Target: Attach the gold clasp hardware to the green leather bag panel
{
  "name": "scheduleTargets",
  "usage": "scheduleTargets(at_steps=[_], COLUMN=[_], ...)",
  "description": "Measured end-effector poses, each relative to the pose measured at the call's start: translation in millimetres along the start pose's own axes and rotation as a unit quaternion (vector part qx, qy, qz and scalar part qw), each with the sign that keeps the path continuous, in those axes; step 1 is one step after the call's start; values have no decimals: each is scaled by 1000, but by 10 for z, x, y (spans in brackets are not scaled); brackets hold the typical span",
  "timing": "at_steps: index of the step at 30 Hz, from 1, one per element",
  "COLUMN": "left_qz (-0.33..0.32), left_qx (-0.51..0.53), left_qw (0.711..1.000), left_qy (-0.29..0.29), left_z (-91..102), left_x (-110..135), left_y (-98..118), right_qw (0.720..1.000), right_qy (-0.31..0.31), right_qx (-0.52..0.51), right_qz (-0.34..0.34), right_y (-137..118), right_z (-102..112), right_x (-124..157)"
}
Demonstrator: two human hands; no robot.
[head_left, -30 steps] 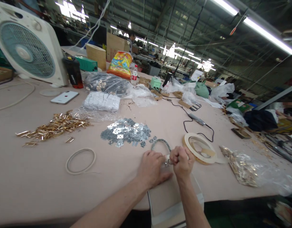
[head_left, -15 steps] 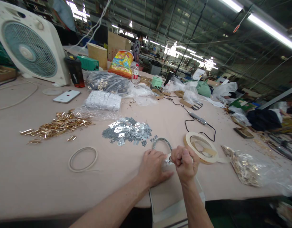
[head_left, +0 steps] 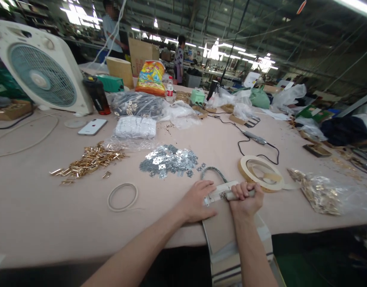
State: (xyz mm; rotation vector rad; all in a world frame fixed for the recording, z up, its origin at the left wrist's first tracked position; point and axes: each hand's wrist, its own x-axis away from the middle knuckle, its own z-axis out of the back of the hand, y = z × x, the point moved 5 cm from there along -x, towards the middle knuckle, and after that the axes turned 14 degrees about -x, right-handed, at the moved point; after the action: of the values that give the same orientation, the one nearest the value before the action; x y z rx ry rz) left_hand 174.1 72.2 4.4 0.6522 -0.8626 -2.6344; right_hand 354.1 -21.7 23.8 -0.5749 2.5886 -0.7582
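My left hand (head_left: 198,199) lies flat on the table edge, fingers pressing the top of a beige bag (head_left: 222,227) that hangs over the edge. My right hand (head_left: 246,199) is a fist wrapped round a thin tool handle (head_left: 231,195), held sideways over a small silver plate on the bag's white top strip (head_left: 220,190). The bag's grey braided handle (head_left: 211,172) loops up behind my hands. A pile of silver metal plates (head_left: 169,159) lies just beyond.
Gold metal clips (head_left: 90,161) are heaped at the left, with a thin tape ring (head_left: 122,197) nearer. A tape roll (head_left: 260,172) and a bag of gold parts (head_left: 320,193) lie at the right. A fan (head_left: 41,75), phone (head_left: 92,126) and packed bags stand behind. People stand far back.
My right fist has turned and dropped, so the tool now lies sideways across the bag's top strip. The view has swung left and down a little.
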Motion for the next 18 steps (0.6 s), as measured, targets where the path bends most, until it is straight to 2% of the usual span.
scheduleTargets(at_steps=[4, 9, 14, 18], left_qz=[48, 117, 215, 258], left_qx=[71, 114, 97, 107], left_qw=[996, 987, 972, 960], left_qy=[-8, 1, 4, -8], left_z=[204, 181, 126, 124], left_x=[178, 206, 136, 81], left_y=[-61, -93, -133, -147], right_qw=[999, 999, 1000, 996], right_qy=[34, 36, 6, -63], right_qx=[-18, -8, 19, 63], right_qz=[0, 11, 7, 5], right_y=[6, 3, -36, 28], right_z=[112, 62, -151, -418], right_x=[0, 7, 109, 383])
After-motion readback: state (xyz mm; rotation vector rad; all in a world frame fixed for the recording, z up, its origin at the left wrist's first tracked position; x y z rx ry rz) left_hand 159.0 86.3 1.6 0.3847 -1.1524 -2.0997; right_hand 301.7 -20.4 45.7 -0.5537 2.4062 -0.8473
